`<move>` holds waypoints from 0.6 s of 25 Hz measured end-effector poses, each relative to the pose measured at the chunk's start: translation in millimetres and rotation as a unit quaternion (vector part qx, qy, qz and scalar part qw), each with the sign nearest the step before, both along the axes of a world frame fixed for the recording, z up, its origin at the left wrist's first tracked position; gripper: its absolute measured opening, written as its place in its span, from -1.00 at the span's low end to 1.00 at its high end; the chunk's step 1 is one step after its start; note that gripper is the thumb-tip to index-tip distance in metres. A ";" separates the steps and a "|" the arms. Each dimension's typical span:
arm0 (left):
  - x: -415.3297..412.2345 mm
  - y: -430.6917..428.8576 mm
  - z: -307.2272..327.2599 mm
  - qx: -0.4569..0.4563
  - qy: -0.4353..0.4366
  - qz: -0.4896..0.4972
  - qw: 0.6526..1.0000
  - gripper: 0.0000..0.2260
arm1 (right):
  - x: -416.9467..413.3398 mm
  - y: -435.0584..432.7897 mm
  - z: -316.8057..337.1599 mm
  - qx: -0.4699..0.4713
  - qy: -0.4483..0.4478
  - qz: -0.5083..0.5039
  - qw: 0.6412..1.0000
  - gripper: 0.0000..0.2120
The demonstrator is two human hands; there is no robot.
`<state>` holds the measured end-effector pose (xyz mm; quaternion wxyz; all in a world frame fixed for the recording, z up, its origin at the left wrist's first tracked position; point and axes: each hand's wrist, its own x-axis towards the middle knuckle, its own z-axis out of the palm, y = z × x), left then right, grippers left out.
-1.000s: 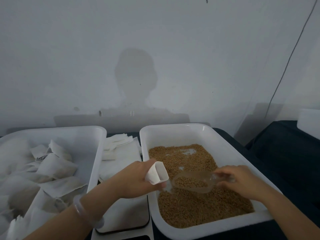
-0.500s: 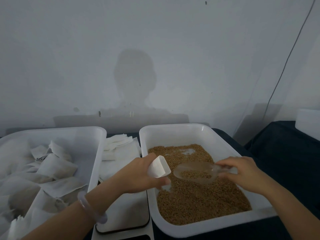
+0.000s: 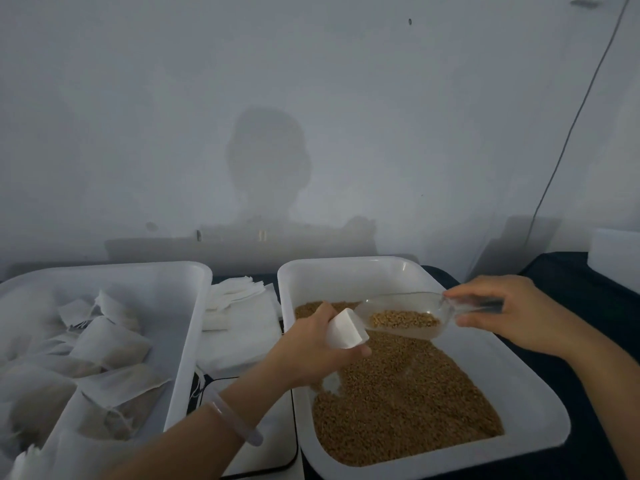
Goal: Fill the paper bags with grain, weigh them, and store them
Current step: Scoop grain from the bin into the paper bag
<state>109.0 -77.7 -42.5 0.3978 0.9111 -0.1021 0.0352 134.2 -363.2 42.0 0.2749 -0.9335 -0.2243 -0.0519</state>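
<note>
My left hand [image 3: 311, 351] grips a small white paper bag [image 3: 344, 330], its open mouth turned to the right, above the grain tray's left side. My right hand [image 3: 505, 317] pinches the handle of a clear plastic scoop [image 3: 405, 315] that carries a small load of brown grain. The scoop's tip is at the bag's mouth. Both hover over the white tray [image 3: 519, 403] filled with grain [image 3: 405, 403].
A second white tray [image 3: 187, 306] on the left holds several filled paper bags [image 3: 110, 344]. A stack of flat white bags [image 3: 239, 317] lies between the trays. A white scale platform [image 3: 273, 441] sits under my left forearm. Dark cloth covers the table at right.
My right hand has lifted the loaded scoop up out of the grain and brought its tip to the bag's mouth. My left hand with the bag has risen slightly.
</note>
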 end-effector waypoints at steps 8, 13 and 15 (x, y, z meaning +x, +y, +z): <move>-4.9 -5.3 -14.2 0.082 -0.031 0.014 0.996 -0.44 | 0.3 29.1 13.1 -0.184 -0.141 0.017 0.973 -0.70; -7.3 -9.0 -18.9 0.117 -0.067 0.032 0.990 -0.41 | 2.7 48.8 25.7 -0.279 -0.189 0.011 0.941 -0.68; -7.8 -9.2 -18.9 0.099 -0.073 0.034 0.992 -0.45 | 2.6 53.4 29.6 -0.285 -0.201 0.013 0.937 -0.67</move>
